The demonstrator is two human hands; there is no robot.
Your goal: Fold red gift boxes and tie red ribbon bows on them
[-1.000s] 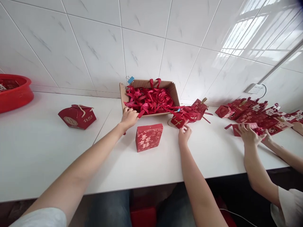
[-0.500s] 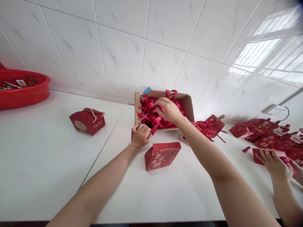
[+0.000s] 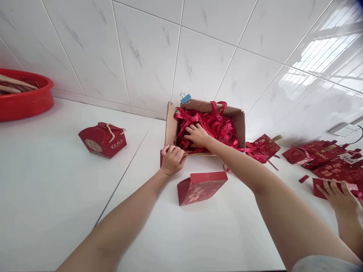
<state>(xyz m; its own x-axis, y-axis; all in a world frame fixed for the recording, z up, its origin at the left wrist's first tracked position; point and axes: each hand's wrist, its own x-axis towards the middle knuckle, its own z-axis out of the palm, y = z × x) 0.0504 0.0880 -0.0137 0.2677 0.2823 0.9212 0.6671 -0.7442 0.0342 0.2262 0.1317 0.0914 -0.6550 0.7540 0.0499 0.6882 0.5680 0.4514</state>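
Note:
A cardboard box [image 3: 240,126] full of tangled red ribbons [image 3: 222,128] stands against the tiled wall, a blue clip [image 3: 185,99] on its back edge. Inside it, my right hand [image 3: 197,136] has its fingers spread among the ribbons. My left hand [image 3: 172,159] is closed on the box's front left corner. In front of the box stands a red gift box [image 3: 202,189] with gold lettering. Further left is a red gift box with a rope handle [image 3: 104,139]. Part of another red item [image 3: 161,158] shows beside my left hand.
A red basin [image 3: 27,102] is at the far left. Several red gift boxes [image 3: 334,166] crowd the right side by a white power strip [image 3: 344,129]. Another person's hand [image 3: 340,196] rests on a red box at the right edge.
My right hand has gone lower into the ribbons and its fingers have spread. The ribbon strip that hung over the box's front edge is no longer there. The view has shifted slightly.

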